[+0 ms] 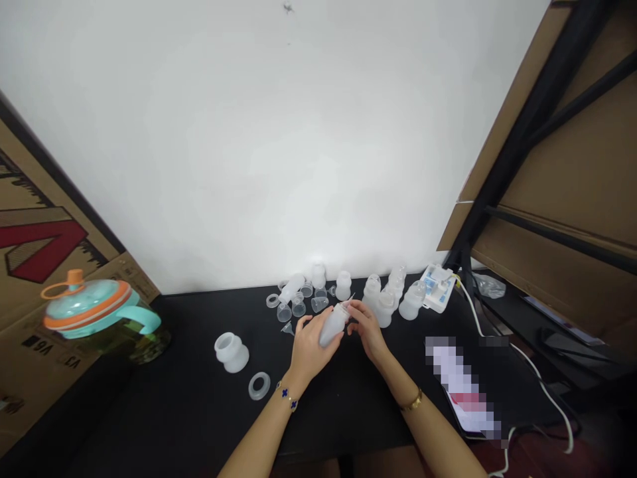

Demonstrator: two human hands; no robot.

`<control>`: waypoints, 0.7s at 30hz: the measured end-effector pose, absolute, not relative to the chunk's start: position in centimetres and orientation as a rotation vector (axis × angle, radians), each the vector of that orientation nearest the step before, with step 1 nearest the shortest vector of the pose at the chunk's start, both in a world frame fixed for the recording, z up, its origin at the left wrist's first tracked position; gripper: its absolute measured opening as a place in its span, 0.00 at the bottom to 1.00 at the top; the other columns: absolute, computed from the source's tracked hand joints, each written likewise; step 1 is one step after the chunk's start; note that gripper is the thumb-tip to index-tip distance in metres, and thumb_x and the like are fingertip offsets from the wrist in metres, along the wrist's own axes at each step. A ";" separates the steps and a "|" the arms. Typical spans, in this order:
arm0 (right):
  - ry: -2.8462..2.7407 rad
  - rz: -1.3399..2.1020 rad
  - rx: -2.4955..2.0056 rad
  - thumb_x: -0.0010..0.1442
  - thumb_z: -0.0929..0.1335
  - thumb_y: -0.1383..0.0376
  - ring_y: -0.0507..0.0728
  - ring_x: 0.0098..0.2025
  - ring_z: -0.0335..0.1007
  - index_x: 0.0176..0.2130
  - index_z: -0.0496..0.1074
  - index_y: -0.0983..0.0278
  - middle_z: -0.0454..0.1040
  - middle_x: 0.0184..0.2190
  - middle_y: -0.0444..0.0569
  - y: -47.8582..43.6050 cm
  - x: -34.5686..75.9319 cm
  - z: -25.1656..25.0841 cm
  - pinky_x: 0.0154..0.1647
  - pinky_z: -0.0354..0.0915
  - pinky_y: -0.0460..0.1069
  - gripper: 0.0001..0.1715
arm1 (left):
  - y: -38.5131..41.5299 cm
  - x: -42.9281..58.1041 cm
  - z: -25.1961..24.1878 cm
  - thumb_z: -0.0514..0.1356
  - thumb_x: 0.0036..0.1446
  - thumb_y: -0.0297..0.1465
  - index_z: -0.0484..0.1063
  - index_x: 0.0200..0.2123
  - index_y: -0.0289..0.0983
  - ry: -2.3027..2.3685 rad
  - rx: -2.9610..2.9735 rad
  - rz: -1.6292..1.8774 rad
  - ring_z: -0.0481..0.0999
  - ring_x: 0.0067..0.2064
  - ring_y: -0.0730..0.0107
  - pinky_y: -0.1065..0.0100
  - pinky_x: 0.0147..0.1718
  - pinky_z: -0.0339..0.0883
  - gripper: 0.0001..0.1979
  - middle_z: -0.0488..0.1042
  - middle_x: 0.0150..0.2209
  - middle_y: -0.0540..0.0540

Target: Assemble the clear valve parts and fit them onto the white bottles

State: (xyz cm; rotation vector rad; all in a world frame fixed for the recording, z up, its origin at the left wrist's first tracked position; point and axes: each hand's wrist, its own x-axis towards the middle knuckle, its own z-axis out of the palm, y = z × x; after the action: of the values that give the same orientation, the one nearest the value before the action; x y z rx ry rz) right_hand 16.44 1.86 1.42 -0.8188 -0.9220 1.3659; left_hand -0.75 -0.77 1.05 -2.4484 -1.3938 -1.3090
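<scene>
My left hand (311, 348) is wrapped around a translucent white baby bottle (331, 328), which tilts with its neck up and to the right. At the bottle's neck, the fingers of my right hand (367, 328) are bent together; a small clear part shows by their tips, too small to name. Behind my hands lie loose clear caps (298, 306), small funnel-shaped teats (287, 328) and a ring (273, 301). Left of my left hand are an open wide-necked white bottle (235, 357) and a white collar ring (259, 386).
Several capped bottles (412, 302) stand at the right, beside a white power strip (438, 287) with a cable (472, 309). A phone (465, 392) lies near my right arm. At the left is a large jug (109, 318). A white wall (298, 146) bounds the black table (189, 411).
</scene>
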 end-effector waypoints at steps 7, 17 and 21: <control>-0.930 1.382 -0.824 0.53 0.75 0.53 0.55 0.33 0.66 0.43 0.82 0.62 0.74 0.33 0.49 1.8 16.5 1.4 0.20 0.63 0.44 0.21 | -0.7 -0.8 1.1 0.62 0.62 0.35 0.66 0.61 0.41 -1.374 -2.414 -1.313 0.80 0.50 0.56 0.54 0.52 0.67 0.24 0.78 0.55 0.42; -0.941 1.370 -0.821 0.53 0.76 0.54 0.54 0.33 0.65 0.39 0.82 0.62 0.75 0.38 0.51 1.7 16.5 1.8 0.20 0.63 0.44 0.17 | -0.7 -0.9 1.0 0.61 0.63 0.35 0.66 0.61 0.41 -1.367 -2.439 -1.309 0.80 0.50 0.56 0.53 0.53 0.67 0.24 0.78 0.55 0.41; -0.932 1.366 -0.815 0.52 0.77 0.54 0.53 0.32 0.65 0.38 0.81 0.62 0.74 0.37 0.49 1.6 16.4 2.0 0.20 0.63 0.43 0.17 | -0.7 -0.9 0.9 0.61 0.63 0.35 0.66 0.62 0.41 -1.372 -2.446 -1.299 0.80 0.50 0.56 0.53 0.53 0.67 0.25 0.78 0.55 0.41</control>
State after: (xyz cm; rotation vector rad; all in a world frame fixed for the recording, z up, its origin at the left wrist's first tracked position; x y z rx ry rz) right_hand 16.42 1.55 1.99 -0.8150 -0.9323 1.3656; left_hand -0.89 -0.68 0.92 -2.4462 -1.3717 -1.2989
